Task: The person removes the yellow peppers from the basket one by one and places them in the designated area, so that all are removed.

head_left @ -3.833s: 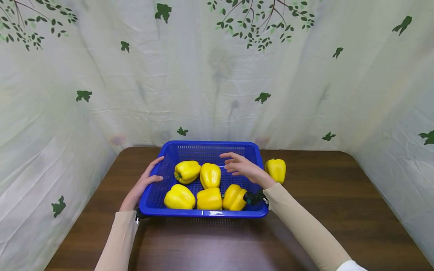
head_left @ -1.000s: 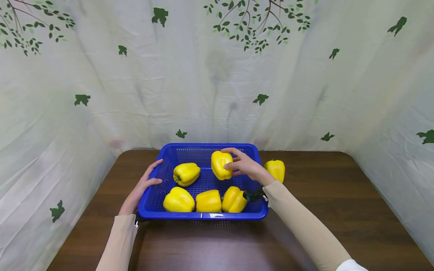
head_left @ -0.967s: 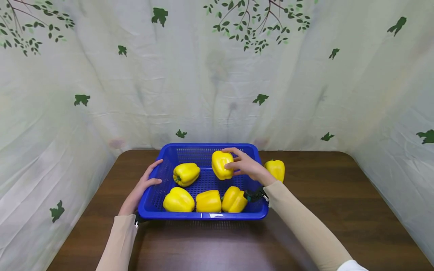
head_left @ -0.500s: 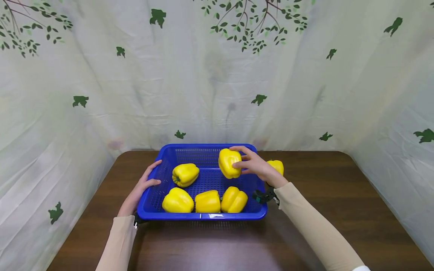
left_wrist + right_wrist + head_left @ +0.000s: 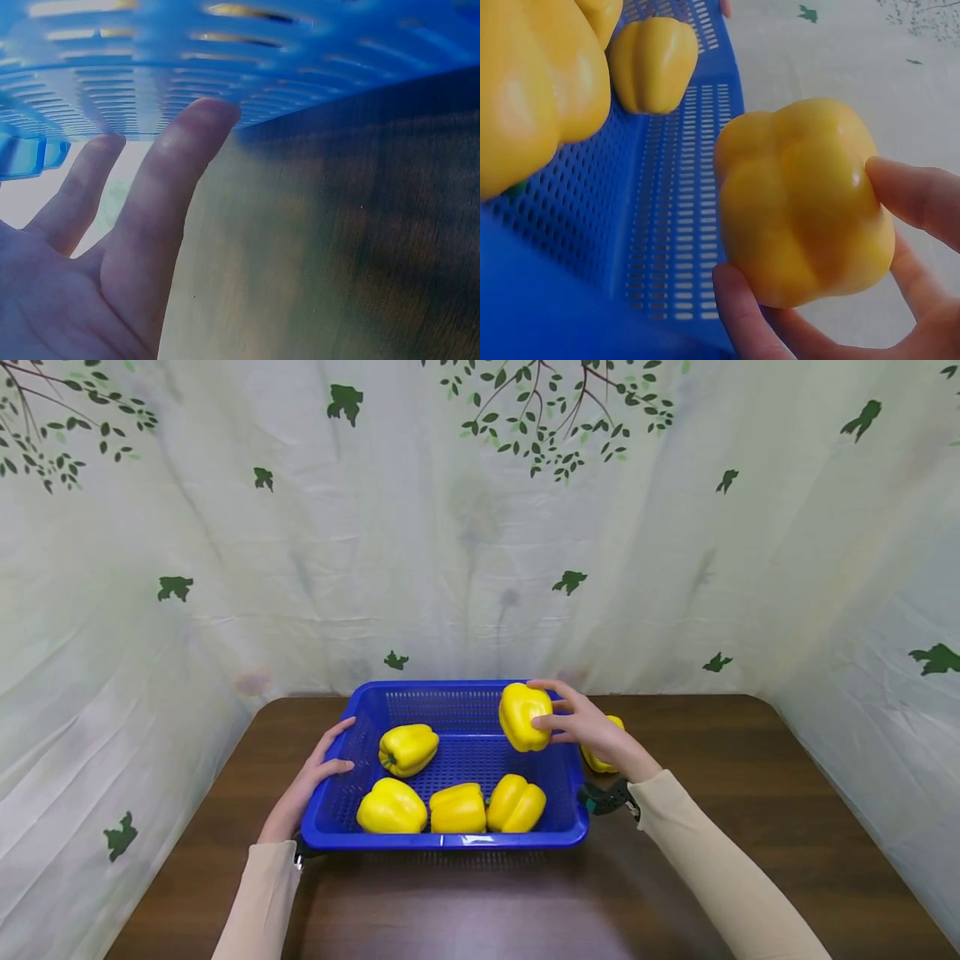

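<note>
Head view: blue basket (image 5: 446,841) on the brown table (image 5: 720,827), lower centre of frame. Right hand (image 5: 592,731) pinches the held pepper (image 5: 521,718) between thumb and fingers, raised at the basket's upper right corner; height above the rim cannot be read. Left hand (image 5: 306,781) lies at the basket's left rim, thumb and finger spread apart, not pinching anything visible. In the basket: back-left pepper (image 5: 408,750), plus three front peppers (image 5: 458,810) in a row along the lower edge. An outside pepper (image 5: 597,762) sits right of the basket, partly hidden behind the right hand.

Left wrist view: two spread fingers, upper left, fingertips against the basket's slotted side. Light contact, I judge; if the right hand knocks the rim, the basket could slide or twist.

Right wrist view: held pepper fills centre-right, fingertips at its right side and lower left; more peppers upper left. Risks, judged: the skin looks glossy and rounded, so a loose fingertip pinch could let it roll out. Carried rightward too low, it could catch the rim or bump the outside pepper.
</note>
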